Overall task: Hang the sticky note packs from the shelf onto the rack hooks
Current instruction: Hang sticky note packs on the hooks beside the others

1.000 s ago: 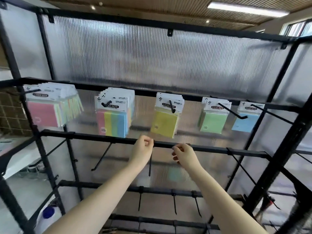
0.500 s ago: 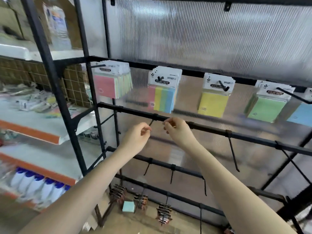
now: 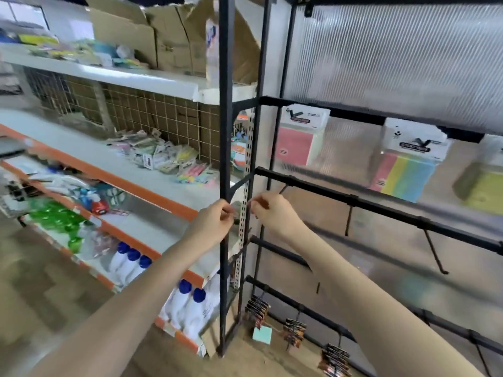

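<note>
Sticky note packs (image 3: 156,155) lie in a loose pile on the middle shelf (image 3: 81,152) to the left. On the black rack's upper bar hang a pink pack (image 3: 296,141), a multicolour pack (image 3: 408,165) and a blurred yellow pack (image 3: 480,186). The rail below (image 3: 381,206) carries empty hooks (image 3: 435,251). My left hand (image 3: 215,221) and my right hand (image 3: 272,213) are raised close together in front of the rack's left post (image 3: 224,159). Both have curled fingers and nothing visible in them.
Cardboard boxes (image 3: 152,36) stand on the top shelf. White bottles with blue caps (image 3: 130,263) and green bottles (image 3: 58,217) fill the lower shelves. Dark card packs (image 3: 257,311) hang on the rack's low rail, above a teal note (image 3: 261,334) on the floor.
The view has swung left and down, bringing the shelves into sight. Both hands have moved left along the rail to the rack's left post, still close together.
</note>
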`<state>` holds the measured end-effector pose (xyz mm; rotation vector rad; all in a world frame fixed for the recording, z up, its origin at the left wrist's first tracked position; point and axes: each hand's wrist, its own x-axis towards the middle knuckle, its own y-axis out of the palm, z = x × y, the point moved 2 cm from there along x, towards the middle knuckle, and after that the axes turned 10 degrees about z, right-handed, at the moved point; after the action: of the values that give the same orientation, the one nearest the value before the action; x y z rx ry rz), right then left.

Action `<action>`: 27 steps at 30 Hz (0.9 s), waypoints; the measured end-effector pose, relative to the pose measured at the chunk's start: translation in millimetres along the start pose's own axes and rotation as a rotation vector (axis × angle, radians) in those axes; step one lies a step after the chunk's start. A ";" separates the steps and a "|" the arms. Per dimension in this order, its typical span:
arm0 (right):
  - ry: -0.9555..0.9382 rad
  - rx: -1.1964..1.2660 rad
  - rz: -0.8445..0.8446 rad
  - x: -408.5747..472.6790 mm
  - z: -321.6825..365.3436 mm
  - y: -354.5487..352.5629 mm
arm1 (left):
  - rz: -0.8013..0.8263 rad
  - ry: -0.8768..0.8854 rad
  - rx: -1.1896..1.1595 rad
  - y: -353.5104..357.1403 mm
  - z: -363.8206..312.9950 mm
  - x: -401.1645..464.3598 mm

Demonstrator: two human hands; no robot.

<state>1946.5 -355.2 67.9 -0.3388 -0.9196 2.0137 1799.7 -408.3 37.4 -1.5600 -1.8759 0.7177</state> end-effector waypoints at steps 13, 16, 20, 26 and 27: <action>0.024 -0.042 0.149 105.9 86.9 142.2 | 0.008 -0.123 0.054 -116.2 156.0 -1.8; 0.041 -0.079 0.176 128.1 91.0 164.6 | 0.023 -0.182 0.057 -132.0 183.4 3.4; 0.081 -0.088 0.190 161.4 87.6 187.6 | -0.005 -0.202 0.071 -146.9 216.4 14.3; 0.113 -0.062 0.187 227.7 85.5 224.0 | -0.028 -0.270 0.137 -170.8 272.3 49.1; 0.112 -0.052 0.183 241.0 86.8 230.0 | -0.025 -0.272 0.141 -175.3 282.7 58.5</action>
<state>1619.8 -282.3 -12.5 -0.5767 -0.8994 2.1150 1467.8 -389.7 -22.1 -1.4042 -1.9841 1.0721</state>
